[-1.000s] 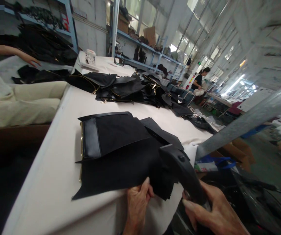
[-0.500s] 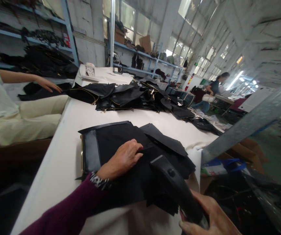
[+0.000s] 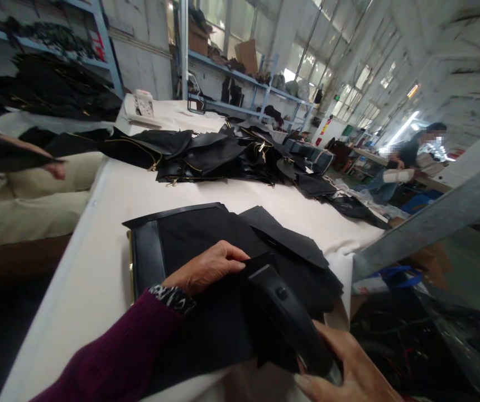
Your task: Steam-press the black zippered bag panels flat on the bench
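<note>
Black fabric pieces (image 3: 198, 229) lie stacked in front of me, with a shiny strip and a gold zip along the left side. My left hand (image 3: 209, 267) rests over the stack, thumb and fingers pinching the edge of a black fabric piece (image 3: 260, 261). My right hand (image 3: 344, 357) is wrapped around a black clipper-shaped tool (image 3: 292, 315) with a button on top. The tool's flat front end points at the pinched edge, close to my left fingertips. Whether it touches the fabric I cannot tell.
A heap of black zipped pieces (image 3: 210, 159) lies across the white table (image 3: 97, 268). At left, another person's hand (image 3: 56, 167) is beside dark fabric. A metal post (image 3: 432, 223) slants at right, above bags and boxes. Shelves (image 3: 240, 72) stand behind; another person (image 3: 411, 151) works far right.
My left fingers have shifted from lying on the fabric to pinching its edge, which is lifted. The tool has moved slightly left. The neighbour's hand has drawn back left with dark fabric near it.
</note>
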Tool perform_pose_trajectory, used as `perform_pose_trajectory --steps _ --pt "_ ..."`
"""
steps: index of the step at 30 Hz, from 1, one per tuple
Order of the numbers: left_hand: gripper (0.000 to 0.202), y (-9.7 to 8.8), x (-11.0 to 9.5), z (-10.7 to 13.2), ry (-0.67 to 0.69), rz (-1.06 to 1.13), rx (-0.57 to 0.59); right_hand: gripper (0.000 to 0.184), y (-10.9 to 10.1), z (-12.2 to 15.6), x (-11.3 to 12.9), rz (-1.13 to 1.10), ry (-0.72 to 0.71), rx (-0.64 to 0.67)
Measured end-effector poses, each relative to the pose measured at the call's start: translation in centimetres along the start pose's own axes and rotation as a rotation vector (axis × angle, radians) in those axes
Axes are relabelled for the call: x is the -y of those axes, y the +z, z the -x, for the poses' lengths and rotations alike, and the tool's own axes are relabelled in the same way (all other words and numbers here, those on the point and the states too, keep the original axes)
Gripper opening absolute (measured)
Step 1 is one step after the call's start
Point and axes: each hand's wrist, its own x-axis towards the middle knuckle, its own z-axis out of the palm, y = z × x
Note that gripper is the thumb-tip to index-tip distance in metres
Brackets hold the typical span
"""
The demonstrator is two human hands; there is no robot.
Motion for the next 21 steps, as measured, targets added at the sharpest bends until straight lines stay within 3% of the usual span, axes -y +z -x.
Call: perform_pose_trajectory --steps 8,15,21 --pt "0.022 0.0 0.6 -0.1 0.012 0.045 0.047 0.023 0.3 -0.4 -0.3 0.044 0.009 0.005" --pt "0.011 -0.1 0.5 -0.3 0.122 0.063 0.037 0.02 0.4 -0.5 0.4 0.065 -0.008 -0.009" --pt "0.016 -0.3 0.6 -0.5 -0.135 0.176 -0.107 0.025 -1.1 0.5 -0.6 0.115 0.048 -0.051"
